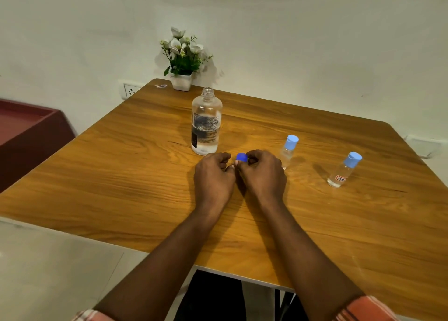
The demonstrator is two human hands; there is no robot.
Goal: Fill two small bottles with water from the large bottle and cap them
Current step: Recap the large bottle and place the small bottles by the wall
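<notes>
— While my right grip (263, 175) pinches the dark blue cap (241, 157) at its fingertips, the open mouth I take it to fit lies ahead and to my left.

— On which bottle?

— The large bottle (206, 124). It stands upright on the tabletop (121, 175), long axis vertical, uncapped neck facing up, just beyond my left grip (213, 177).

— So which grip is nearer it?

— The left is nearer the bottle's body, but the right has the cap. I judge the cap must rise and go leftward to meet that neck, or be set down if pouring comes first.

— What is the left grip doing?

— It is curled, knuckles up, close against the right. Its fingers are tucked under, so I cannot tell whether they touch the cap or hold nothing.

— And the two small ones?

— Both are to my right, well apart from each other. The nearer small bottle (288, 152) is just beyond my right grip. The farther small bottle (343, 171) sits toward the tabletop's right edge and carries a small red-bordered label. Each wears a light blue cap.

— Are they filled?

— That is hard to make out, with clear walls and clear liquid. The large bottle's level is partly masked by its label, and my fingers hide the cap's underside.
</notes>
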